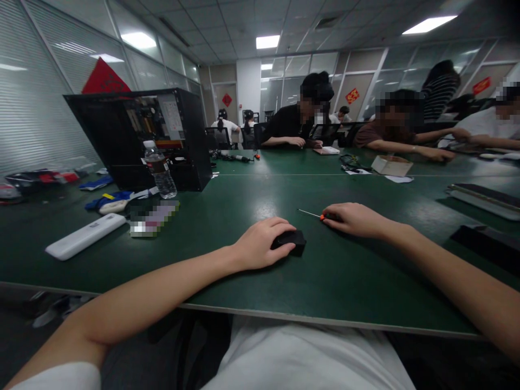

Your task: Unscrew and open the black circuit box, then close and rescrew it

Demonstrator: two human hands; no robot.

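Observation:
My left hand [266, 244] is closed over a small black box-shaped object [299, 242] lying on the green table, fingers across its top and thumb along the near side. The exact kind of this object does not show. To the right, my right hand [349, 219] rests on the table with its fingers closed around the handle of a screwdriver [311, 213]. A bit of orange shows on the handle. The thin metal shaft points left, toward the far side of the black object, without touching it.
At the left stand an open computer case [138, 141] and a water bottle [160, 170]. Before them lie a white oblong device [86, 236] and a blurred-out phone-like item [154, 219]. A small box [392, 166] sits far right, near co-workers. Dark flat items [487, 246] lie at the right.

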